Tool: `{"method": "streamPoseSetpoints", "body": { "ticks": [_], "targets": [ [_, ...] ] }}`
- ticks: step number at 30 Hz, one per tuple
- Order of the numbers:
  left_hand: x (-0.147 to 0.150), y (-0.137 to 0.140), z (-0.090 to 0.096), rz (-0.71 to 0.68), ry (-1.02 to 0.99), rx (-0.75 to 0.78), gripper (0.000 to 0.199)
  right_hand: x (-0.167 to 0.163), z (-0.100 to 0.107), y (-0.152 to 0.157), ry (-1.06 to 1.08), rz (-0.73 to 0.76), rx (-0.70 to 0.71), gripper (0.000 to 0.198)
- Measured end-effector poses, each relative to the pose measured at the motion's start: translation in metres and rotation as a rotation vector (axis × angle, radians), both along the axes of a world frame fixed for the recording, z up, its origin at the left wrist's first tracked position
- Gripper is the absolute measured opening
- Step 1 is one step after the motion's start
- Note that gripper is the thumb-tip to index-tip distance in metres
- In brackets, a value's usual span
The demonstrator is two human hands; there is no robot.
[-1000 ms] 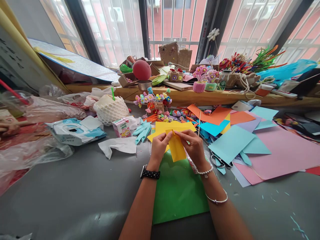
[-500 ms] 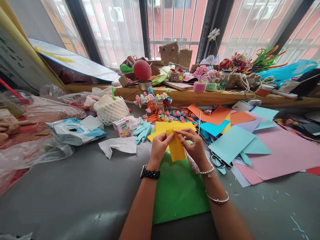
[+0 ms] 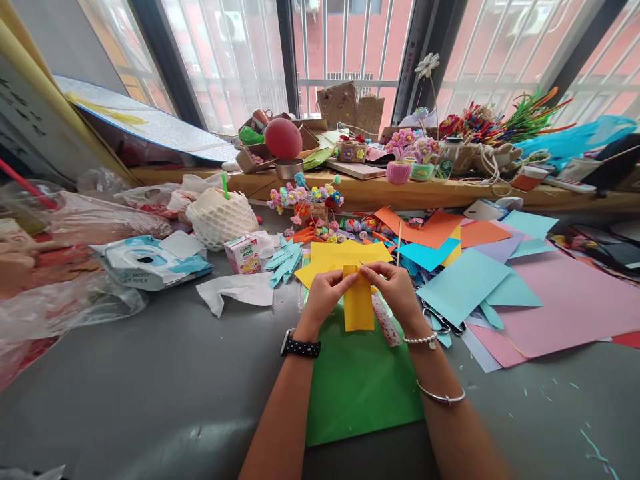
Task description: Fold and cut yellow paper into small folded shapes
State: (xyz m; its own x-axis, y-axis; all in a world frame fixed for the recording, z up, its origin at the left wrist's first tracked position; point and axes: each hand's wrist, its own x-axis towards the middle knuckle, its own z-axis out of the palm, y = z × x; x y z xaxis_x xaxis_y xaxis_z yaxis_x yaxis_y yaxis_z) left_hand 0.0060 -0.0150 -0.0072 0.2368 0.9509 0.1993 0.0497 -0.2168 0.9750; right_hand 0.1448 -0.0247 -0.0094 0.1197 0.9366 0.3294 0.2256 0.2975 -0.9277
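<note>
A folded yellow paper strip [image 3: 359, 310] hangs upright above the green mat [image 3: 365, 400]. My left hand [image 3: 325, 293] is closed on its upper left side, thumb across the front. At the top right corner my right hand [image 3: 393, 287] pinches the same strip between thumb and forefinger. The fingertips of both hands nearly meet along the top edge. Just behind them lies a larger yellow paper sheet [image 3: 325, 257]. Below my right hand rests a white tube with a red pattern [image 3: 386, 323].
Coloured paper [image 3: 465, 283] and scissors [image 3: 435, 320] lie right. Left are a wet-wipe pack [image 3: 150, 263], a small box [image 3: 245, 255], a tissue [image 3: 240, 290] and a netted coconut [image 3: 223, 220]. Craft flowers [image 3: 307, 197] stand at the back. Another person's hand [image 3: 17, 267] shows at the left edge.
The yellow strip has turned from a slant to nearly vertical and moved slightly right and down. My right hand has shifted a little right, uncovering more of the patterned tube.
</note>
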Motion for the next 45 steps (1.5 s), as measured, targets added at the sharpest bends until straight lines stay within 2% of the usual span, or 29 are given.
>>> {"method": "streamPoseSetpoints", "body": {
  "ticks": [13,21,31,35,42,45],
  "targets": [
    [-0.0001,-0.0003,0.0009,0.016,0.101,0.054,0.04,-0.0011,0.0041,-0.0022,-0.042,-0.009,-0.024,0.023],
    [0.0009,0.0021,-0.0032,-0.057,0.072,0.028,0.027,-0.002,0.002,-0.0011,-0.004,0.003,-0.014,0.021],
    [0.0005,-0.0005,-0.0004,-0.086,0.163,0.02,0.029,0.0009,0.0025,-0.0006,-0.025,0.094,-0.015,0.022],
    [0.0005,-0.0002,-0.0009,-0.085,0.193,0.048,0.031,-0.0015,0.0032,-0.0014,-0.109,0.043,0.014,0.02],
    [0.0013,0.0015,-0.005,-0.022,0.252,0.085,0.032,-0.0057,-0.003,0.0031,-0.517,-0.093,0.179,0.025],
    [0.0018,0.0016,-0.0051,-0.002,0.241,0.081,0.032,-0.0061,-0.0043,0.0043,-0.587,-0.119,0.191,0.03]
  ]
}}
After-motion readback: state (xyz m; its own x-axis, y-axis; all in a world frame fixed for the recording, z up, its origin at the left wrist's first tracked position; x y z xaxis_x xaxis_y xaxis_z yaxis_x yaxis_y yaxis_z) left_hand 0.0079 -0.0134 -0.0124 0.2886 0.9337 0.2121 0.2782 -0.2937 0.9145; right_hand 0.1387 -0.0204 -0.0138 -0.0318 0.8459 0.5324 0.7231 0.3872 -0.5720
